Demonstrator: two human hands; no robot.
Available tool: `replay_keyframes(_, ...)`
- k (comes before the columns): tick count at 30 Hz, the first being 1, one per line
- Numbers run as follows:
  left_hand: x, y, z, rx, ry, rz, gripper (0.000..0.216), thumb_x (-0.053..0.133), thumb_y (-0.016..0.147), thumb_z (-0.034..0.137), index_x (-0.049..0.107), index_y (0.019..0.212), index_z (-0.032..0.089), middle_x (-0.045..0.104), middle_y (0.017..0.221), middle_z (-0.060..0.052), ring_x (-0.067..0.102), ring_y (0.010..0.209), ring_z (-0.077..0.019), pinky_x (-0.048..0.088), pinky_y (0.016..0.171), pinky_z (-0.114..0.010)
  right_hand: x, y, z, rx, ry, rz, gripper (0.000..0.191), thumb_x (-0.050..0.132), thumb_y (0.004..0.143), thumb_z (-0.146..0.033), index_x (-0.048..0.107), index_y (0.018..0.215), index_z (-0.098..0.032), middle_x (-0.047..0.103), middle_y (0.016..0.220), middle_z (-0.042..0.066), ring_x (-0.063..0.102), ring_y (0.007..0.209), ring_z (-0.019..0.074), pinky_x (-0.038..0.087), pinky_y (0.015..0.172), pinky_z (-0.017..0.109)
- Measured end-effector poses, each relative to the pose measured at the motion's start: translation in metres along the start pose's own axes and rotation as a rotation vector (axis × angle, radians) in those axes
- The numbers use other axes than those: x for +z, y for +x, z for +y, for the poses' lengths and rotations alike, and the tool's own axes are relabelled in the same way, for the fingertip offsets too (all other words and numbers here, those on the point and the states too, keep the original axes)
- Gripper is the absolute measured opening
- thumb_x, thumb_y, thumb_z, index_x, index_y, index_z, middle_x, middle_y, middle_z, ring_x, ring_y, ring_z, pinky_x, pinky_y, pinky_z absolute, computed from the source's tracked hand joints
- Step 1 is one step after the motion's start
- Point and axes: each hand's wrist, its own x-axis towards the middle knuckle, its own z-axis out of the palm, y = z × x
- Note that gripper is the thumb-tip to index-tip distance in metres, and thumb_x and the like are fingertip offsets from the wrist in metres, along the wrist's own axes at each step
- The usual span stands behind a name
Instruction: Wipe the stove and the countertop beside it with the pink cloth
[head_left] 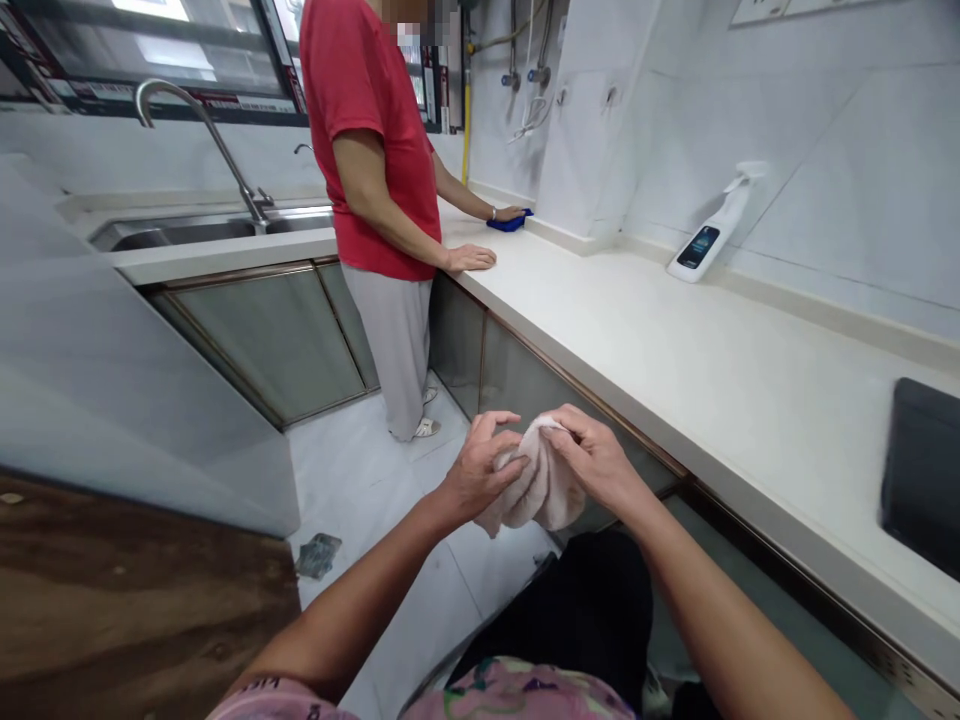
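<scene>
A pale pinkish cloth [551,490] hangs in loose folds between my two hands, over the floor in front of the counter. My right hand [592,450] pinches its upper edge between thumb and fingers. At the cloth's left side is my left hand [487,460], thumb against the fabric and some fingers raised and curled; it appears to grip a fold. The cloth's lower end dangles free, in front of the cabinet doors.
A co-worker in a red shirt [382,200] stands at the counter corner, one hand on a blue cloth [510,222]. On the white countertop [600,320] are a spray bottle [709,235] and a black flat object [926,475]. A sink [210,232] lies left; a wooden board [150,600] stands lower left.
</scene>
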Motion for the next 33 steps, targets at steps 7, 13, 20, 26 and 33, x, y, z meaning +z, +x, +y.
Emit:
replay_keyframes(7, -0.016, 0.004, 0.017, -0.115, -0.010, 0.044, 0.018, 0.058, 0.096, 0.035, 0.069, 0.090, 0.022, 0.067, 0.094, -0.005, 0.061, 0.095, -0.0212, 0.049, 0.093, -0.036, 0.004, 0.000, -0.008, 0.002, -0.056, 0.020, 0.024, 0.052, 0.098, -0.034, 0.074, 0.094, -0.026, 0.064, 0.089, 0.002, 0.059, 0.084, 0.0182, 0.044, 0.080, 0.031)
replay_keyframes(13, 0.006, -0.018, -0.002, -0.345, -0.198, -0.280, 0.020, 0.057, 0.091, 0.036, 0.070, 0.097, 0.021, 0.071, 0.090, -0.001, 0.064, 0.083, -0.0199, 0.050, 0.075, -0.029, 0.001, 0.000, -0.017, 0.011, -0.006, 0.105, 0.027, 0.054, 0.099, -0.041, 0.072, 0.089, -0.025, 0.065, 0.088, 0.003, 0.060, 0.084, 0.0189, 0.044, 0.077, 0.031)
replay_keyframes(20, 0.011, -0.038, -0.062, -0.534, -0.042, -0.438, 0.019, 0.064, 0.079, 0.037, 0.066, 0.066, 0.023, 0.064, 0.062, 0.002, 0.058, 0.063, -0.0177, 0.043, 0.065, -0.026, -0.029, 0.003, -0.020, 0.041, 0.007, 0.355, 0.031, 0.057, 0.096, -0.049, 0.075, 0.093, -0.024, 0.071, 0.093, 0.002, 0.063, 0.090, 0.0205, 0.047, 0.080, 0.031)
replay_keyframes(26, -0.072, -0.001, -0.076, -0.508, -0.015, -0.211, 0.036, 0.062, 0.081, 0.054, 0.072, 0.084, 0.019, 0.069, 0.077, -0.001, 0.060, 0.073, -0.0187, 0.044, 0.067, -0.026, -0.075, 0.002, 0.000, 0.132, 0.058, 0.598, 0.035, 0.067, 0.088, -0.058, 0.073, 0.086, -0.023, 0.066, 0.085, 0.000, 0.057, 0.082, 0.0179, 0.044, 0.071, 0.028)
replay_keyframes(33, -0.104, 0.025, -0.089, -0.465, 0.182, -0.107, 0.045, 0.055, 0.086, 0.062, 0.070, 0.088, 0.020, 0.071, 0.078, -0.006, 0.064, 0.072, -0.0214, 0.047, 0.068, -0.028, -0.052, -0.015, 0.048, 0.270, 0.032, 0.468, 0.040, 0.064, 0.083, -0.062, 0.071, 0.076, -0.023, 0.066, 0.081, 0.003, 0.060, 0.081, 0.0224, 0.048, 0.074, 0.034)
